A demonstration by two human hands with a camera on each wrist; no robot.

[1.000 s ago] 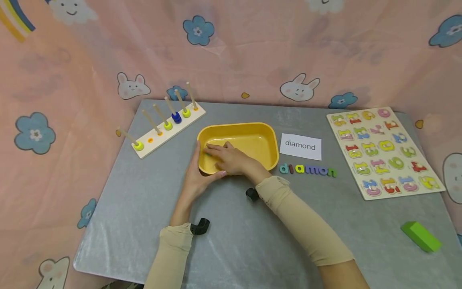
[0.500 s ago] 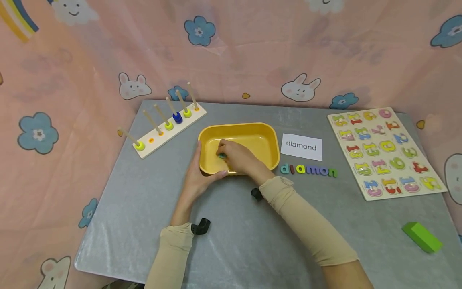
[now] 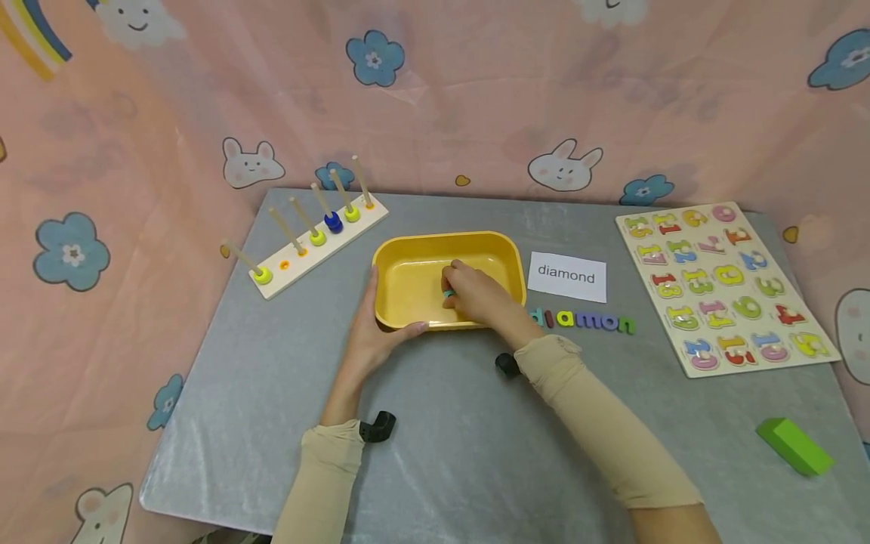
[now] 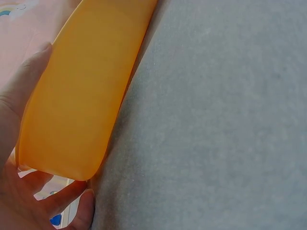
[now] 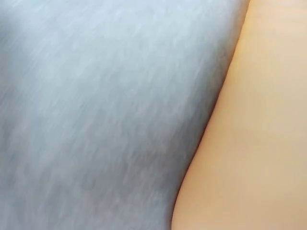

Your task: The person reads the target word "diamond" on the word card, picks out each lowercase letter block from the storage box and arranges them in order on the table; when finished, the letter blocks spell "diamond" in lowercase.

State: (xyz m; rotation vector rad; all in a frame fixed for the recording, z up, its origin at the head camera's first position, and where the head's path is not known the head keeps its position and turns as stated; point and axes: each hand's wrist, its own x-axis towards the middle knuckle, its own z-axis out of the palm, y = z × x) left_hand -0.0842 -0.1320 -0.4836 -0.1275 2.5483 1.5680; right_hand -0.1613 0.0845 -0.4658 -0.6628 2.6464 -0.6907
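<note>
In the head view a yellow plastic tray (image 3: 421, 240) stands mid-table. My left hand (image 3: 367, 340) grips its near left corner, thumb on the front rim and fingers along the left side; the left wrist view shows the thumb and fingers around the tray wall (image 4: 79, 96). Over the tray's right half, my right hand (image 3: 479, 295) has curled fingers pinching a small teal piece (image 3: 448, 293), mostly hidden, its shape unclear. Right of the tray lie coloured letters (image 3: 587, 320) reading "diamon", under a white card (image 3: 567, 276) printed "diamond". My right wrist partly covers the "d".
At the back left is a wooden peg board (image 3: 319, 245) with upright pegs, some bearing yellow or blue rings. A number puzzle board (image 3: 727, 291) lies at the right. Near the right edge of the grey table (image 3: 272, 423) sits a green block (image 3: 794, 447).
My right hand has gone from flat-fingered reaching at the tray's left side to pinching the teal piece, then moved right with it. The left hand has kept its grip on the tray.
</note>
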